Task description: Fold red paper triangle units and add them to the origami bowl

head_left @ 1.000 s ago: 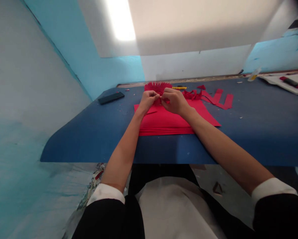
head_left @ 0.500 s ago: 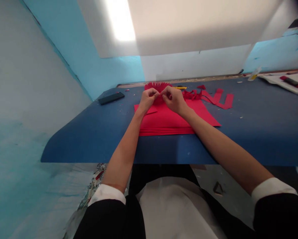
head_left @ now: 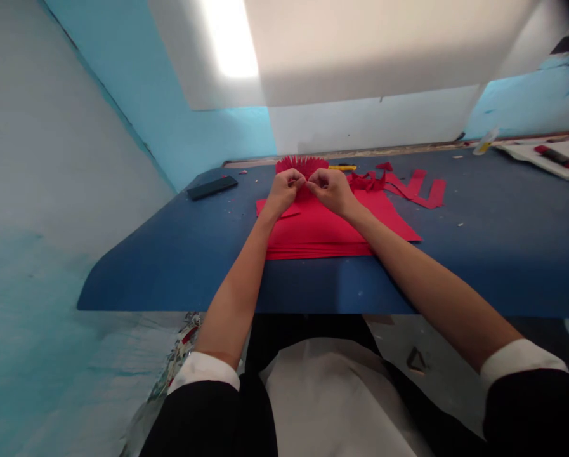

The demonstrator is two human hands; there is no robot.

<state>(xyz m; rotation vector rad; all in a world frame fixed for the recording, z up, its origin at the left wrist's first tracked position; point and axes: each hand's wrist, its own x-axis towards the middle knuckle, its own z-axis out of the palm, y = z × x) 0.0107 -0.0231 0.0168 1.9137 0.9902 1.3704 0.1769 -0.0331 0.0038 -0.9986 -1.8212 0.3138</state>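
Note:
My left hand (head_left: 285,190) and my right hand (head_left: 330,189) meet over the sheets, thumbs and forefingers pinched almost tip to tip. Between the fingertips is red paper; its exact shape is hidden by the fingers. Directly behind the hands stands a red fringed paper piece (head_left: 302,165) with many thin spikes along its top edge. Beneath both hands lies a stack of red paper sheets (head_left: 320,231). A small folded red piece (head_left: 264,207) rests on its left side, near my left wrist.
Crumpled red scraps (head_left: 368,182) and cut red strips (head_left: 421,190) lie right of the stack. Behind them is a yellow cutter (head_left: 344,167). A dark phone (head_left: 212,188) lies at left. Far right are a small glue bottle (head_left: 486,141) and a red-and-black marker (head_left: 556,157) on white paper.
My right hand's fingers have drawn down and closed toward the left fingertips. The left hand has barely shifted, and the things on the table have not moved.

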